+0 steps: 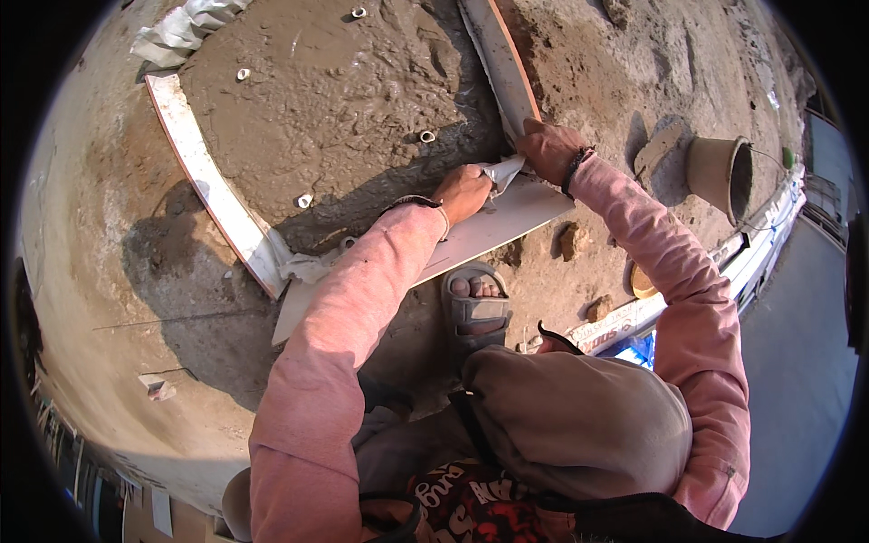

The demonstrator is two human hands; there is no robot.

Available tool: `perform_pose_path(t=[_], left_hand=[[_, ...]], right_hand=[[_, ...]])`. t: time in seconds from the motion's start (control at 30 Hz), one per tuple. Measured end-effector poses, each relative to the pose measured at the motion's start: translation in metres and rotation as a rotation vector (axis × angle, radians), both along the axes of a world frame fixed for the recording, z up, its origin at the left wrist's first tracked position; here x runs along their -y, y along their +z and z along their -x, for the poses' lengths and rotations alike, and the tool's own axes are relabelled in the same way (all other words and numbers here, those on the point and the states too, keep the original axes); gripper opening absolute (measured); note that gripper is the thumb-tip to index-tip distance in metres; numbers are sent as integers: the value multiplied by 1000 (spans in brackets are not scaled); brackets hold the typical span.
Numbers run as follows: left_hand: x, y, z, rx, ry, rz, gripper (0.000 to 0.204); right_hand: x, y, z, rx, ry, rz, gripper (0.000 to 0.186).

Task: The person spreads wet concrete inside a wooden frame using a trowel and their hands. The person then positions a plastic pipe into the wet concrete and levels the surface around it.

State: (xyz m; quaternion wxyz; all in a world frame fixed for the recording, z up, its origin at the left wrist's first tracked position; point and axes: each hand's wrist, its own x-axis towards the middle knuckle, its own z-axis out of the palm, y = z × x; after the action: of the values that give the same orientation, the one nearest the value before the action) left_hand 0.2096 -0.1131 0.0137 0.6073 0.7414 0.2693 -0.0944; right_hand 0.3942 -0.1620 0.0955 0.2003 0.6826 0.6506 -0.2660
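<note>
My left hand [463, 192] is closed on a crumpled whitish sheet [503, 171] at the near right corner of a frame filled with wet concrete [335, 100]. My right hand [550, 151] is closed at the sheet's other side, against the end of the right side board [509, 68]; its fingertips are partly hidden. Beneath both hands lies the pale near board [534, 206]. The left side board [201, 163] is white with an orange edge. Several short white pipe ends, one of them a pipe stub [426, 137], poke out of the concrete.
A bucket [720, 176] lies tipped on the ground to the right. Near my sandalled foot [477, 303] are several stones, one a brown stone [571, 242]. White crumpled sheeting [186, 32] sits at the far left corner. A long white strip [769, 222] runs along the right.
</note>
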Motion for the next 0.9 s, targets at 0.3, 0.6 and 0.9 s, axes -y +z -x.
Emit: perform_pose_path(t=[0.3, 0.6, 0.9], left_hand=[[6, 17, -13, -37, 285, 203, 30], [9, 14, -34, -198, 722, 253, 38], [9, 10, -36, -164, 394, 458, 36]], right_hand=[[25, -8, -5, -380, -228, -92, 25], [28, -15, -9, -503, -622, 48, 32], [39, -34, -21, -532, -410, 105, 48]])
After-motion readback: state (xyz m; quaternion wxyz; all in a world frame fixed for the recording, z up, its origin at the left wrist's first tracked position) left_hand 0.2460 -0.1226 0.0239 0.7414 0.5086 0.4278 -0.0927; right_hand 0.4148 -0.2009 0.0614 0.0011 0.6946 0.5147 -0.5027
